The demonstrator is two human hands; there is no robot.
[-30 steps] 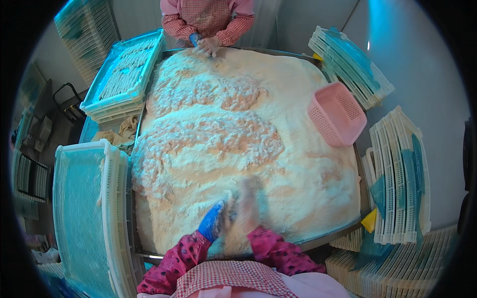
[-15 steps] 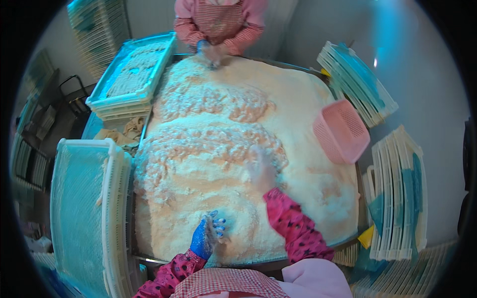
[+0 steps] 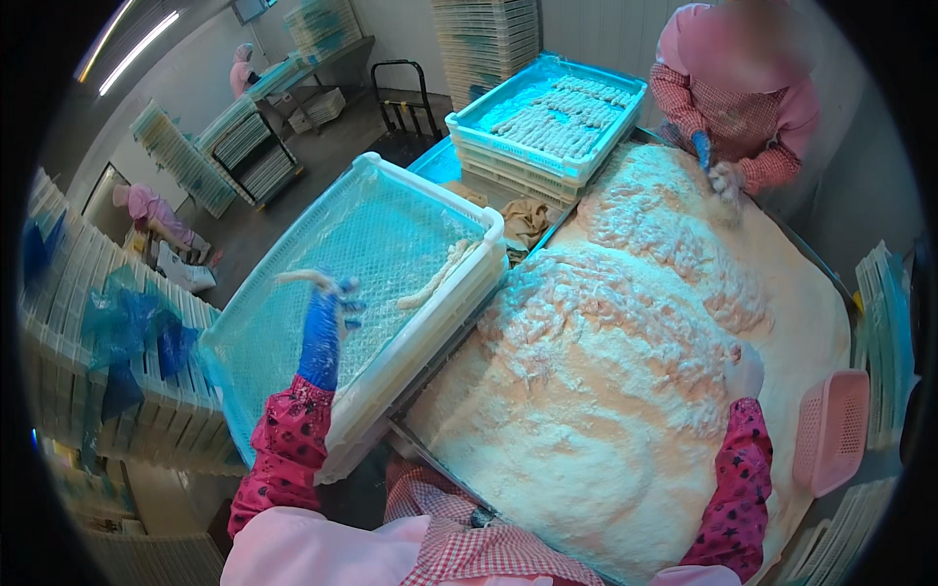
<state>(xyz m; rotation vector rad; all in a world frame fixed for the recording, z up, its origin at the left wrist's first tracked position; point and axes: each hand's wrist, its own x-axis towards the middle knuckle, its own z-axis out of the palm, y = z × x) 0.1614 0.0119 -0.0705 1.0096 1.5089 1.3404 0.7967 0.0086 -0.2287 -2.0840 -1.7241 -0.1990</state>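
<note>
My left hand [image 3: 332,305], in a blue glove dusted with flour, is over a white tray [image 3: 493,227] lined with blue mesh-patterned sheeting. A pale floured strip [image 3: 301,277] is gripped in it and sticks out to the left. Along the tray's right side lie more floured strips [image 3: 437,276]. My right hand [image 3: 746,371], in a whitish glove, rests at the right end of a heap of wet, pale strips [image 3: 606,308] on the flour-covered table [image 3: 576,439]. Its fingers are mostly lost against the heap.
Across the table a person [image 3: 738,107] works with hands at the flour. A stacked tray of floured pieces [image 3: 557,117] stands beyond mine, with brown cloth [image 3: 526,223] between. A pink basket [image 3: 831,430] is at right; tray stacks [image 3: 127,361] stand left.
The view has swung left. My left hand has gone from the flour to over the tray and now has a strip in it. My right hand stays by the heap.
</note>
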